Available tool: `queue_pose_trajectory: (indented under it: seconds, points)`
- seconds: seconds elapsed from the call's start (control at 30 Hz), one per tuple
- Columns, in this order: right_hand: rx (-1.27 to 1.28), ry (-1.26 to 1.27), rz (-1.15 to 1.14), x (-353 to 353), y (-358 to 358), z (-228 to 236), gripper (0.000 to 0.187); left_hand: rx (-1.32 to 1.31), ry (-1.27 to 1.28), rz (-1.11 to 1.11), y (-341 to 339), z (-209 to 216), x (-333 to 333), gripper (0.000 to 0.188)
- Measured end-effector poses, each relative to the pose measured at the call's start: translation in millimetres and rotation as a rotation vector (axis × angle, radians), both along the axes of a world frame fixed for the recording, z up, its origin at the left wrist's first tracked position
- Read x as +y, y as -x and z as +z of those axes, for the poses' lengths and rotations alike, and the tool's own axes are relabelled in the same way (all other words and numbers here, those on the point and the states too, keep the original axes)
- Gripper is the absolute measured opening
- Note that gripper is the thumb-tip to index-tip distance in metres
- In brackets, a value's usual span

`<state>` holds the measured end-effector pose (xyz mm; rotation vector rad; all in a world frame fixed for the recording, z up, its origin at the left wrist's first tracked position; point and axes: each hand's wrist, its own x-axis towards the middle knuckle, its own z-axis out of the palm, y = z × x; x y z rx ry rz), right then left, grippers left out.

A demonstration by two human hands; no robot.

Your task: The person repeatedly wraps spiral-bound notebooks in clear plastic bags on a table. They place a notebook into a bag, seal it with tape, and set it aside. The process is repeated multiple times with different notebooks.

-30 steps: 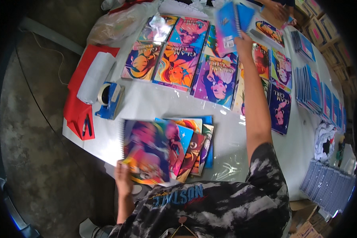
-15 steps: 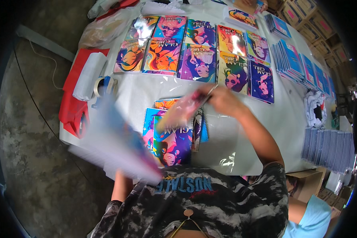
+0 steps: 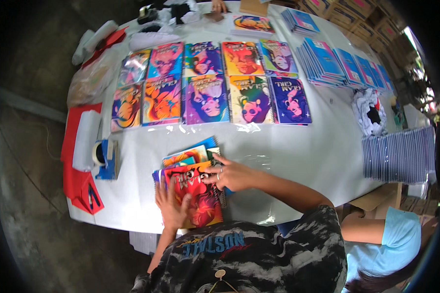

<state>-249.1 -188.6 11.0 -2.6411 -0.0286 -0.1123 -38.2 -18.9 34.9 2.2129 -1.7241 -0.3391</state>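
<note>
A red and yellow spiral notebook (image 3: 200, 200) tops a loose, fanned pile near the table's front edge. My left hand (image 3: 172, 205) lies on its left part with the fingers spread. Over its upper right corner rests my right hand (image 3: 230, 175), fingers apart, a ring on one of them. Other notebooks (image 3: 183, 155) stick out from beneath at the far side, blue, orange and cream. Beyond the pile, several colourful spiral notebooks (image 3: 205, 100) stand in two rows of stacks, their covers facing up.
A blue tape dispenser (image 3: 110, 158), a white roll (image 3: 87, 141) and red material (image 3: 73, 183) are at the left. Blue booklets (image 3: 322, 63) and a tall notebook stack (image 3: 398, 156) line the right. A person in a light blue sleeve (image 3: 401, 229) is at the lower right.
The blurred blue-and-white item has left my left hand, and my right hand has come down from a raised notebook. Both hands now rest on the pile, topped by the red notebook. The view has shifted.
</note>
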Motion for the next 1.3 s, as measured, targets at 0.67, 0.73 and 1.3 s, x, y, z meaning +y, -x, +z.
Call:
queue_pose_trajectory:
  seconds: [0.67, 0.73, 1.3]
  points:
    - [-1.069, -0.087, -1.373, -226.5, 84.6, 42.5, 0.033, -0.066, 0.015, 0.023, 33.1, -14.3, -15.4, 0.069]
    - [-0.935, 0.118, -1.043, -129.6, 61.8, 69.2, 0.038, 0.254, 0.046, -0.034, 5.0, -8.0, -14.4, 0.059]
    - [-0.171, -1.119, -1.534, 83.7, -19.5, -19.4, 0.086, 0.272, -0.036, 0.099, -41.4, -41.5, 15.0, 0.094]
